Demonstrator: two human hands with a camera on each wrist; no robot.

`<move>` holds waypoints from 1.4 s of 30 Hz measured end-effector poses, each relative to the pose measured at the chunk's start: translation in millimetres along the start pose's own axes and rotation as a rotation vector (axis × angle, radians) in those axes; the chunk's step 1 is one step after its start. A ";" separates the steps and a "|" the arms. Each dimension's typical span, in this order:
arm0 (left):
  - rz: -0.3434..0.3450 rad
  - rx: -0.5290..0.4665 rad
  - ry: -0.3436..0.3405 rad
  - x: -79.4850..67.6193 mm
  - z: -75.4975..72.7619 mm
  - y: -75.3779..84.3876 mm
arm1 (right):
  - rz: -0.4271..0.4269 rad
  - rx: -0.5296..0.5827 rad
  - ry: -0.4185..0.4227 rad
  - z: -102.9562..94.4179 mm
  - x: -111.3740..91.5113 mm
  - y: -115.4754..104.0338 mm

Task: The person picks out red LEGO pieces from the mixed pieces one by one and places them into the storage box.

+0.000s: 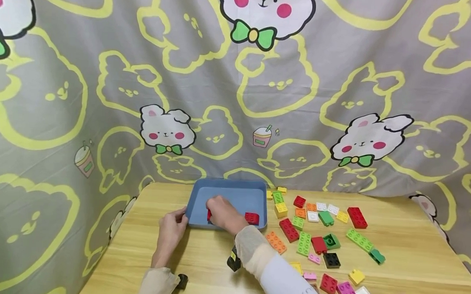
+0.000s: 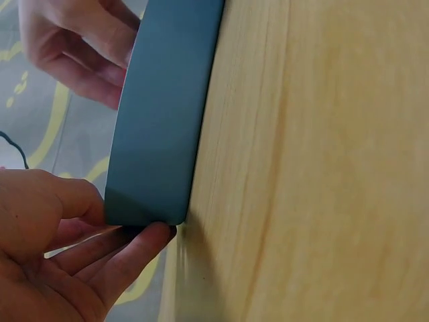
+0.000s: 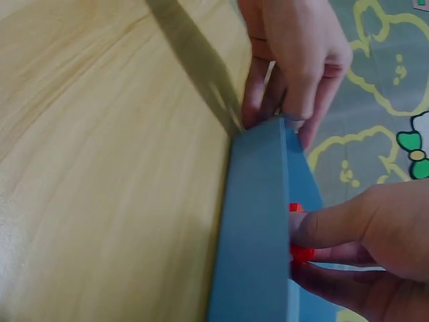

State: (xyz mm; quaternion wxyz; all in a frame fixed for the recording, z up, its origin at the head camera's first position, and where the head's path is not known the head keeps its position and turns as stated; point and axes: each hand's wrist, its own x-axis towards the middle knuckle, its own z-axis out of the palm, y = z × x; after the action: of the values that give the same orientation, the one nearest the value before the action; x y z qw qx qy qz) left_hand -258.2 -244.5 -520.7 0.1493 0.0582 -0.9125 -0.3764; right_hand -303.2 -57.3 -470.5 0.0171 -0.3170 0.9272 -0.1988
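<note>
A shallow blue tray (image 1: 227, 185) stands on the wooden table against the curtain. My left hand (image 1: 171, 232) grips its near left corner, with thumb and fingers about the wall; the left wrist view shows this hand (image 2: 60, 248) at the tray's end (image 2: 157, 121). Inside the tray, near the front wall, my right hand (image 1: 225, 214) pinches a red toy brick (image 1: 209, 215). That brick (image 3: 301, 253) shows between thumb and fingers in the right wrist view, partly hidden by the wall. Another red brick (image 1: 251, 218) lies in the tray's near right part.
Many loose toy bricks are spread right of the tray, among them an orange brick (image 1: 276, 242), a long red brick (image 1: 289, 230) and a black brick (image 1: 332, 260). A patterned curtain (image 1: 220, 133) hangs behind the table (image 1: 207, 260). Black wrist straps show on both arms.
</note>
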 end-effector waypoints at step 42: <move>0.031 -0.013 0.032 -1.7 -0.6 2.3 | -0.099 -0.035 0.048 -54.9 -69.3 -5.3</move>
State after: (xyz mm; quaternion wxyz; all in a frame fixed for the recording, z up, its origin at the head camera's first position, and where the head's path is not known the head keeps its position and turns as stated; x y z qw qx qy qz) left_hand -256.4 -242.9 -519.1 0.1704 0.0490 -0.9083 -0.3788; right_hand -253.4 -0.3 -424.5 -0.0205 -0.3579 0.9139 -0.1906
